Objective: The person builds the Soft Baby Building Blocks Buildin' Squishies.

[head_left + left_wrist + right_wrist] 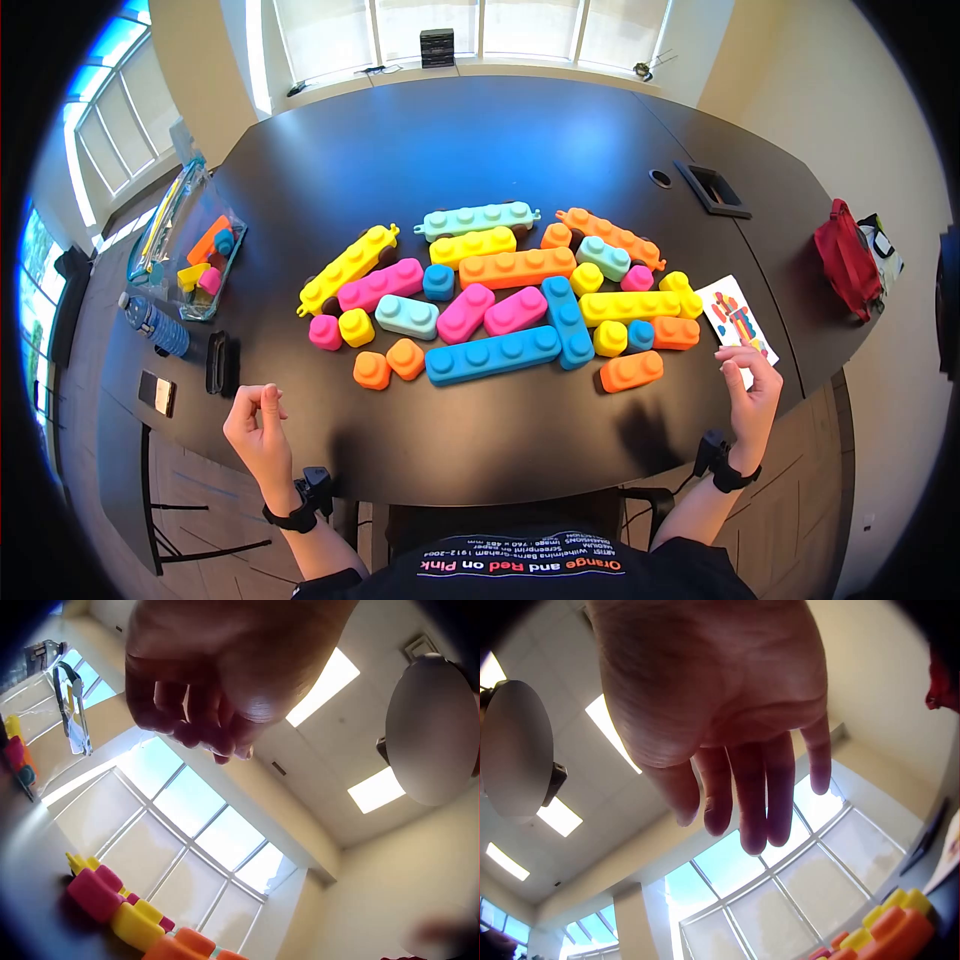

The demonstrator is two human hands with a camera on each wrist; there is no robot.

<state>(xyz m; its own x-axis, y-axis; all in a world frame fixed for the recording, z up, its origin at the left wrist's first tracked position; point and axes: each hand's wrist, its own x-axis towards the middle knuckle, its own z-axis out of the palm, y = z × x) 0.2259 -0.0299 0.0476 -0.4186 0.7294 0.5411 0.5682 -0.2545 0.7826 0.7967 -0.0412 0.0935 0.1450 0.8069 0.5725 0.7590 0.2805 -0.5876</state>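
Both sides' grip loose: L hand nr table edge, R hand nr card, gap to blocks.

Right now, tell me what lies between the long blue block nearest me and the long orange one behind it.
In the head view, two pink blocks lie there, with another blue block to their right.

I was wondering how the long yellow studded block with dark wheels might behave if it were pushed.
The long yellow studded block would probably roll lengthwise, given the round dark wheels. Its straight, chunky body suggests it would stay stiff. Its raised studs should offer some grip.
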